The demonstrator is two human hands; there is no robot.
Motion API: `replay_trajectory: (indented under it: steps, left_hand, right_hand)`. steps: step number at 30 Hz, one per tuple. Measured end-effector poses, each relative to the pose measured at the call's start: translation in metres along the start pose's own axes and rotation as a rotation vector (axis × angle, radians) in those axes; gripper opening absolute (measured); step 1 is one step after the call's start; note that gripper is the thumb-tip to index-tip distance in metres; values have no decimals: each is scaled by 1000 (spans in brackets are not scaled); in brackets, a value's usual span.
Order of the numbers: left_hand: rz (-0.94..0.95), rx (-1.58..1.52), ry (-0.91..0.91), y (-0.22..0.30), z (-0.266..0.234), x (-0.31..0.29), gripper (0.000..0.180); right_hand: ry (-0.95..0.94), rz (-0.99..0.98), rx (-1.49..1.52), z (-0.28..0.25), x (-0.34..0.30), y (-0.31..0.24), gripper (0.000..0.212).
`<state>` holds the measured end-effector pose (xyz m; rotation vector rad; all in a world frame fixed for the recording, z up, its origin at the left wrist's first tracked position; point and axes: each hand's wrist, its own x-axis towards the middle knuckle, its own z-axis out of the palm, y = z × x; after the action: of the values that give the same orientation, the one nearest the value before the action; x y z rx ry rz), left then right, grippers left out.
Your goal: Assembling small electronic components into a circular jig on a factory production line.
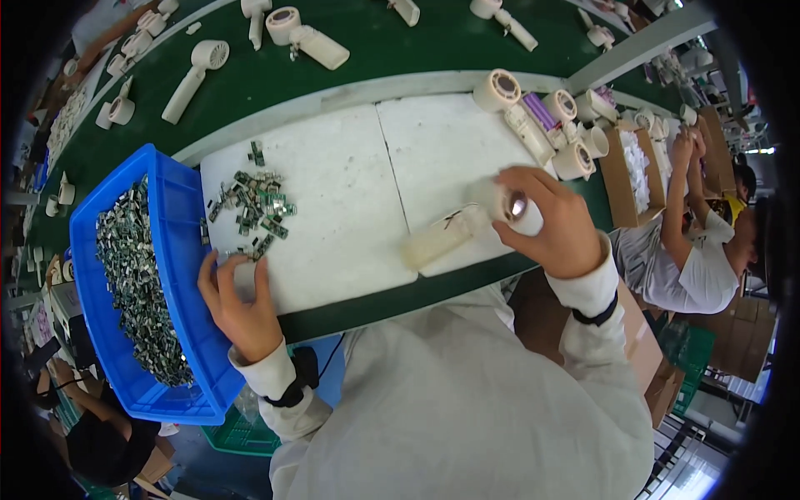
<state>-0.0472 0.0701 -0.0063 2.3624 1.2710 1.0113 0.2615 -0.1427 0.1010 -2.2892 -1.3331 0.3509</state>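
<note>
My right hand (pixel 557 221) is closed around the round head of a cream handheld fan (pixel 446 239). A shiny metallic disc shows at its centre, and the handle, smeared by motion, points left over the white work surface (pixel 346 192). At the left of that surface my left hand (pixel 242 304) has its fingers curled but apart. Its fingertips are at the near edge of a loose pile of small green circuit boards (pixel 254 204), and I see nothing held between them. Beside this hand stands a blue bin (pixel 171 275) heaped with many more circuit boards (pixel 137 283).
Several cream fan parts and a purple cylinder (pixel 540 111) crowd the far right corner. A green conveyor (pixel 250 92) carrying fan bodies runs behind a pale rail. At right, a cardboard box (pixel 631 177) holds white pieces, near a co-worker (pixel 700 258). Another person (pixel 104 437) is at lower left.
</note>
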Motion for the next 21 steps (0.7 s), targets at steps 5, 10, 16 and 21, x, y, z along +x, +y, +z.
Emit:
replay_trajectory:
  steps: [5, 10, 16, 21]
  left_hand:
    - [-10, -86, -39, 6, -2, 4, 25]
    - [-74, -97, -2, 7, -9, -3, 29]
    - [-120, -364, 161, 45, -4, -12, 26]
    - [86, -792, -551, 92, 19, -9, 22]
  right_hand:
    - [83, -348, 9, 32, 29, 5, 40]
    - [162, -440, -36, 33, 22, -12, 37]
    - [-158, -163, 37, 65, 17, -23, 29]
    - [-42, -402, -93, 74, 22, -13, 25]
